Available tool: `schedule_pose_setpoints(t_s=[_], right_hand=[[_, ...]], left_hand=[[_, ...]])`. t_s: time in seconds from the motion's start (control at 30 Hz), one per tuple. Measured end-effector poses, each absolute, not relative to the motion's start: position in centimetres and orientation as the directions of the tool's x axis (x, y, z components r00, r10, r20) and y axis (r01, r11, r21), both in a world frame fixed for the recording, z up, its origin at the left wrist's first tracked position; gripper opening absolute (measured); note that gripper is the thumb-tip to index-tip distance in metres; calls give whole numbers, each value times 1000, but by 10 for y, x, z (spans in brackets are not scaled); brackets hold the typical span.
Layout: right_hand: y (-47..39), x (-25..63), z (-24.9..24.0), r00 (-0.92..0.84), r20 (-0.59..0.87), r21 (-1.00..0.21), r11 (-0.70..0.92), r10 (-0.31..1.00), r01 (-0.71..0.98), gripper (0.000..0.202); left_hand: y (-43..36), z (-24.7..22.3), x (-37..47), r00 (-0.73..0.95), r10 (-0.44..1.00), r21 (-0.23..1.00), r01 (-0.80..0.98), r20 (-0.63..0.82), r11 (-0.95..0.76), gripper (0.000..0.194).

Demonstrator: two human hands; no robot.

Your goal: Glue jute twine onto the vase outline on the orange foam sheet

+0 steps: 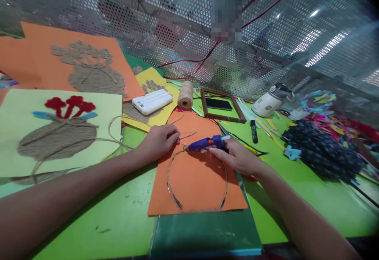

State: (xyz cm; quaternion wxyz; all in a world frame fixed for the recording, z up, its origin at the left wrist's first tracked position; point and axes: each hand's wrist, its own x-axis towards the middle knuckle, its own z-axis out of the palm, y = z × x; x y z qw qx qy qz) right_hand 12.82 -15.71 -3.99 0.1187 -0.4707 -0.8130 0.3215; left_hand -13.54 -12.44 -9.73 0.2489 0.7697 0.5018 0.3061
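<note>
My right hand (237, 157) is wrapped round a blue hot glue gun (204, 144), its nozzle pointing left at the top of a twine outline (168, 177). That rounded vase shape lies on a sheet of orange paper (195, 181). Just left of the nozzle, my left hand (161, 139) is pinched closed on twine, although its fingertips partly hide the strand. A loose length of twine (114, 139) runs from the left toward that wrist, and thin strands lie beyond the fingers. Under the orange sheet is a dark green board or book (204, 232).
Finished twine-vase pictures, one on pale yellow paper (111, 106), lie left. Behind the sheet are a white power bank (152, 101), twine spool (185, 96) and brown frame (223, 117). Rightward sit a black marker (254, 131), white bottle (271, 100) and dark checked cloth (322, 149). Perforated metal (177, 27) borders the back.
</note>
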Motion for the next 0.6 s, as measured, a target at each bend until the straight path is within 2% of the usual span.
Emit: schedule_pose_setpoints(t_s=[0.3, 0.47, 0.6], right_hand=[[-158, 126, -38, -550, -110, -629, 370, 828, 684, 34], [-160, 125, -39, -576, -56, -628, 420, 816, 656, 34], [-163, 123, -37, -616, -36, -558, 496, 787, 666, 30]], left_hand=[[-126, -97, -134, 317, 922, 622, 682, 221, -384, 24], [-127, -98, -133, 323, 917, 589, 704, 233, -397, 27], [-126, -99, -133, 326, 915, 578, 709, 239, -404, 26]])
